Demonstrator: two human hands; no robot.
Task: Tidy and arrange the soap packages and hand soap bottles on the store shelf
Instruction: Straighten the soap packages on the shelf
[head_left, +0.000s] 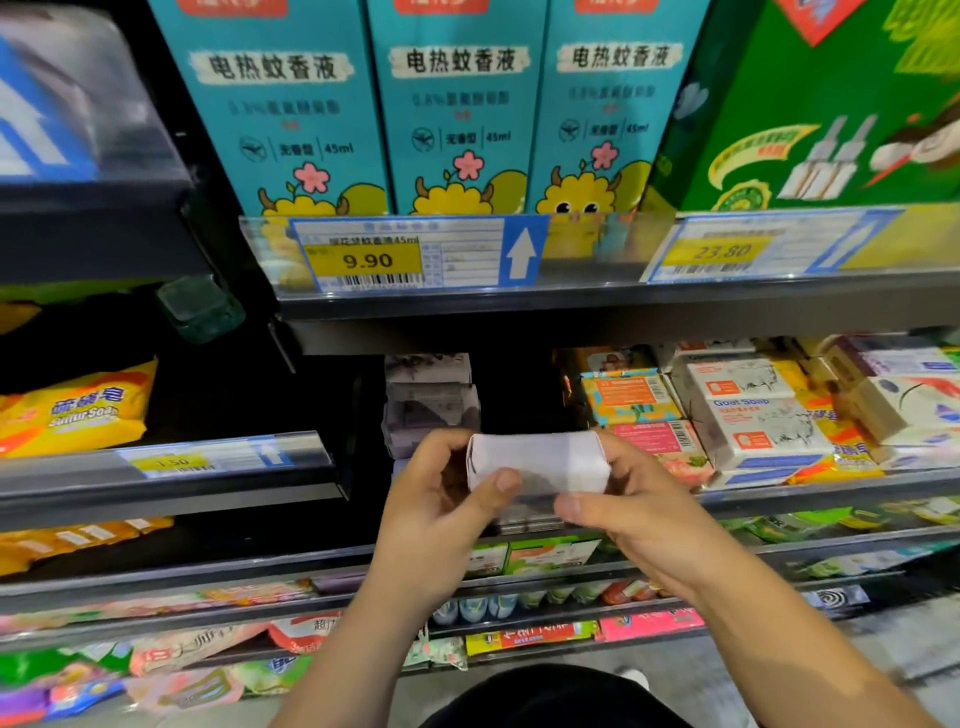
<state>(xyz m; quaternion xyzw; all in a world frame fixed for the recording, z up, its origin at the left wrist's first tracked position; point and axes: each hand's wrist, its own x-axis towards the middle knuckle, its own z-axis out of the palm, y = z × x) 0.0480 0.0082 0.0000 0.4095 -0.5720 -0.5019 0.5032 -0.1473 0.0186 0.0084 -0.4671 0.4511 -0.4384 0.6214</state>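
Nearest to you, both hands hold one white, paper-wrapped rectangular soap package (540, 460) just in front of the stack of lilac-grey wrapped soap bars (431, 405). Your left hand (441, 499) curls round its left end with the thumb pressed on the front face. Your right hand (628, 504) curls round the right end, thumb under the lower edge. Neither hand is loose; the package is pinched from both ends and hangs clear of the shelf, long side level. Holding it this way probably lets you square it up and check its face before setting it down.

The stack itself stands at the shelf front, bars piled flat, which suggests the white package belongs on or beside it. Right of the stack is a dark empty gap (519, 389), a likely slot for it. Beyond that gap, further right of the stack, lie an orange-and-teal printed soap package (628, 397), a pink one (660, 441) and a white "Goat Soap" box (753, 421). These lean at mixed angles, so they still need straightening.

Well left of the stack, on the neighbouring shelf, a yellow plastic sulfur soap bag (78, 410) slumps forward. Above the stack, teal cardboard boxes (457, 104) stand upright in a row behind a yellow 9.90 price tag (369, 260). You can't pick out any hand soap bottles for certain.
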